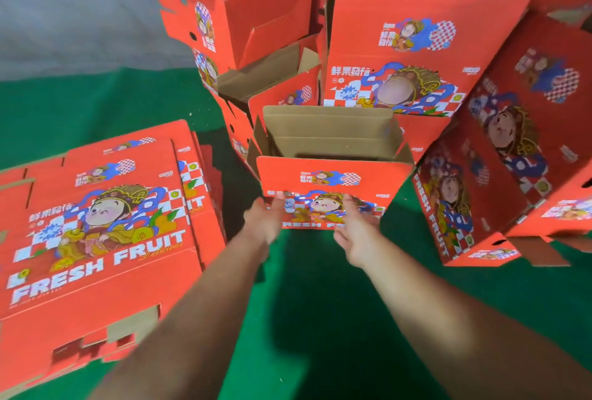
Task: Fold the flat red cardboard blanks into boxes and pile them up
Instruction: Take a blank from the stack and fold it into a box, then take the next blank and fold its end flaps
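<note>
A folded red box (330, 175) with its brown flaps standing open sits upright at the centre, against the pile. Both my arms reach out to its front face. My left hand (264, 218) has straight fingers at the lower left of that face. My right hand (355, 226) has spread fingers at the lower right, over the printed picture. Neither hand curls round an edge. A stack of flat red blanks (96, 233) marked FRESH FRUIT lies at the left on the green floor.
Several folded red boxes are heaped behind and to the right: a tall open one (407, 56), tilted ones at the right (512, 159) and a leaning column at the back left (224, 15). Green floor (320, 319) lies under my arms, a grey wall beyond.
</note>
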A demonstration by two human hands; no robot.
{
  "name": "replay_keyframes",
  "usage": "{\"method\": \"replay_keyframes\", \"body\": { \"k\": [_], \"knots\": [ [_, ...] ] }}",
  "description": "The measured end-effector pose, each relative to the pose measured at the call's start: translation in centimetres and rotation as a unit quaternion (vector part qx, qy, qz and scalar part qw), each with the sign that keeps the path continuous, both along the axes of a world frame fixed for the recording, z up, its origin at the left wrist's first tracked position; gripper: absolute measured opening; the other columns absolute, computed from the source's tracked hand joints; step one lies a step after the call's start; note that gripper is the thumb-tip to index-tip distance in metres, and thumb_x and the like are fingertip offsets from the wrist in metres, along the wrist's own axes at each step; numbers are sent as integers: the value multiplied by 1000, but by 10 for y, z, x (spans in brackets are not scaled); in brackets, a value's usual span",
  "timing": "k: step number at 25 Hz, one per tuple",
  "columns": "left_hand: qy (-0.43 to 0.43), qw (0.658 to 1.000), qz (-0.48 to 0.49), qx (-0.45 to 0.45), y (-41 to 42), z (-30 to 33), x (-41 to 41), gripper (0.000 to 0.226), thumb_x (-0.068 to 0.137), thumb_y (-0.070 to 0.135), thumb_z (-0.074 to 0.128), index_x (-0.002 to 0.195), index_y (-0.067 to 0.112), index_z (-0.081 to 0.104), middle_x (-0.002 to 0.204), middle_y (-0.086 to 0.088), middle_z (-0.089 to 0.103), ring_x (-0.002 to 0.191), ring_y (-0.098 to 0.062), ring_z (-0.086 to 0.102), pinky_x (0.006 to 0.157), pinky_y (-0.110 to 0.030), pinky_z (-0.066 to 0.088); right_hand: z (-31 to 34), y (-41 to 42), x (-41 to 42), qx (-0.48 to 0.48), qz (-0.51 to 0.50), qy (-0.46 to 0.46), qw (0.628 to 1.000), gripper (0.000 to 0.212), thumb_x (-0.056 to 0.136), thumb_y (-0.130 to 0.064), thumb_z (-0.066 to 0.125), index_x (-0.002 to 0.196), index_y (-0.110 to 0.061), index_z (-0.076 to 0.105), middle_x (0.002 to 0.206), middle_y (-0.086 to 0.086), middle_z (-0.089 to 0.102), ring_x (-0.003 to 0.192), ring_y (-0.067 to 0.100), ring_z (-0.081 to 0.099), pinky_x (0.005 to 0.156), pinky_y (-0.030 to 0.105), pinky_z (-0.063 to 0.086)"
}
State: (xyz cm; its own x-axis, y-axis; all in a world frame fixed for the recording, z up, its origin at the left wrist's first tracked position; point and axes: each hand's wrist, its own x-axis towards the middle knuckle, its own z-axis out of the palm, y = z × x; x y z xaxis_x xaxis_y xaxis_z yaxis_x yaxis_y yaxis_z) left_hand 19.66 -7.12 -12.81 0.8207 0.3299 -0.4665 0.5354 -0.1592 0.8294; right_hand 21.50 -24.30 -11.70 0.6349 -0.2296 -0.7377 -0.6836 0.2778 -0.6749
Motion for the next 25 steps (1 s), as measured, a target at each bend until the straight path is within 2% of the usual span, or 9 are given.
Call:
{"method": "replay_keyframes", "body": {
  "k": [5,8,11,14,17,19,21,23,25],
  "knots": [
    [-170,985,20,-12,-20,9,-78,18,98,21,57,107,29,70,109,6,74,102,-15,69,87,-23,52,6,75,-54,30,187,-59,980,30,105,-48,51,125,-26,60,124,6,70,88,18,67,76,33,62],
    [-276,936,25,217,22,28,-93,26,92,24,56,113,32,70,117,6,69,115,-16,63,101,-31,46,21,105,-69,3,270,-96,958,26,107,-40,48,112,-22,65,121,12,71,89,21,66,69,31,52],
    [-25,903,-23,428,66,35,-101,62,93,37,58,152,25,44,161,-13,37,150,-41,30,124,-49,18,32,122,-82,-15,329,-97,939,15,106,-38,51,113,-28,59,125,9,67,111,27,68,94,37,54],
    [92,899,-92,419,80,26,-114,76,101,26,50,166,25,10,172,-13,10,159,-38,7,127,-48,15,37,131,-89,-11,381,-99,919,39,103,-35,59,139,-23,52,132,5,64,117,28,64,97,37,52],
    [26,883,-87,461,79,21,-127,67,101,12,48,161,28,24,152,-10,49,141,-34,49,100,-44,48,40,137,-86,9,382,-93,919,58,98,-32,69,149,-17,45,131,6,65,114,25,65,97,36,51],
    [3,879,-86,469,79,21,-135,64,100,14,47,158,33,29,121,-13,70,111,-38,68,76,-40,48,44,140,-83,31,363,-89,927,45,96,-29,71,135,-12,55,120,8,72,104,24,71,88,32,54],
    [-41,879,-122,458,72,17,-150,55,99,19,50,151,29,39,106,-14,74,97,-41,70,70,-41,46,44,147,-84,11,371,-89,925,18,96,-27,71,109,-16,66,98,3,74,79,18,73,67,27,54],
    [-130,896,-158,393,61,8,-167,34,97,22,54,131,20,54,101,-12,75,94,-41,68,67,-42,44,42,158,-91,-32,372,-85,924,13,95,-32,73,98,-20,67,83,1,69,63,14,68,56,24,53],
    [-202,919,-165,295,56,-3,-183,23,94,16,56,116,18,61,98,-3,75,92,-33,68,71,-40,46,30,166,-94,-113,361,-98,920,38,88,-42,78,114,-18,63,105,8,68,89,25,71,76,36,60]
  ]
}}
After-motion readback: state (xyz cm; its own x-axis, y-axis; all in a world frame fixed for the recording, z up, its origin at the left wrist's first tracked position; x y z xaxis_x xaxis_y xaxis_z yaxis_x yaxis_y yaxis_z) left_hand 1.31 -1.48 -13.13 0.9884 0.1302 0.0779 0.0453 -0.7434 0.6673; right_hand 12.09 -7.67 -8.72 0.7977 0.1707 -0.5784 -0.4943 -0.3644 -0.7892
